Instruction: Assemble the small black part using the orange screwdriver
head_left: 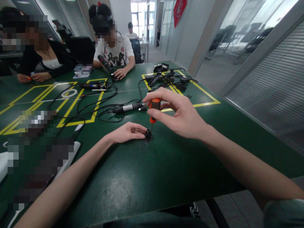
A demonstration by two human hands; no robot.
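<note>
A screwdriver with an orange and dark handle stands nearly upright in my right hand, its shaft pointing down. The fingers and thumb wrap round the handle. Below, the tip reaches a small black round part with a raised collar, which rests on the green tabletop. My left hand lies low on the table and pinches that part from its left side. Whether the tip sits in a screw is too small to tell.
Beyond my hands lies a black and silver electric screwdriver with a coiled cable. Black tools and cables fill a yellow-taped area at the back right. A white ring lies at the left. Two people sit across the table.
</note>
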